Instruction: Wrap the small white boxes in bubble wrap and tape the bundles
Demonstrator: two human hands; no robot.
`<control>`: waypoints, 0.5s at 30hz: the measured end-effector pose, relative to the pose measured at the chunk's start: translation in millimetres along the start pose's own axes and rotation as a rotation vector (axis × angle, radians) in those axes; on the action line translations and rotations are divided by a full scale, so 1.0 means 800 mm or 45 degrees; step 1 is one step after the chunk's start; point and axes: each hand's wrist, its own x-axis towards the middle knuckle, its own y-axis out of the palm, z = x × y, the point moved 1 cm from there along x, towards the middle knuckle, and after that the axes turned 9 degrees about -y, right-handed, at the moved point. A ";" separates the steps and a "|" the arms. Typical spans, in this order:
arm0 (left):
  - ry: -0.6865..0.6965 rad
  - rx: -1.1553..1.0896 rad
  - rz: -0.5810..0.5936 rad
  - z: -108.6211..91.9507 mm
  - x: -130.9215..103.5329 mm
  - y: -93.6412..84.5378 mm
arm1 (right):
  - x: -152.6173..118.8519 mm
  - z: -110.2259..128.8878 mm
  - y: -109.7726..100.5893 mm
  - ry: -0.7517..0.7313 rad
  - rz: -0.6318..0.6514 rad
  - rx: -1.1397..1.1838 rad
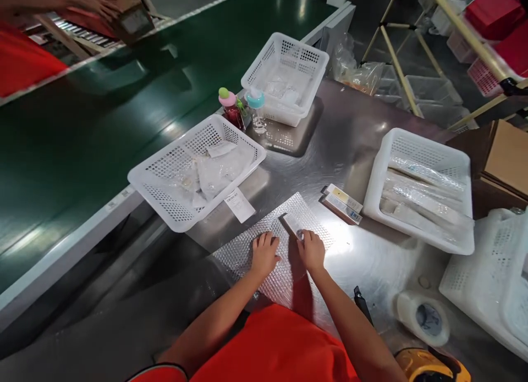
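A sheet of bubble wrap lies at an angle on the metal table in front of me. My left hand rests flat on it, fingers stretched out. On the sheet's right half is a slim white box, and the fingers of my right hand close on its near end. Slim printed boxes lie side by side to the right of the wrap. A paper slip sits beyond the left hand, by the basket's edge.
White baskets hold bagged items at left, at the back and wrapped packages at right. Two bottles stand between baskets. A tape roll and black cutter lie right. Across the green conveyor, a co-worker's hand touches a carton.
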 end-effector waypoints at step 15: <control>-0.006 0.013 -0.003 0.001 -0.002 0.006 | 0.010 0.003 0.017 0.122 -0.128 0.118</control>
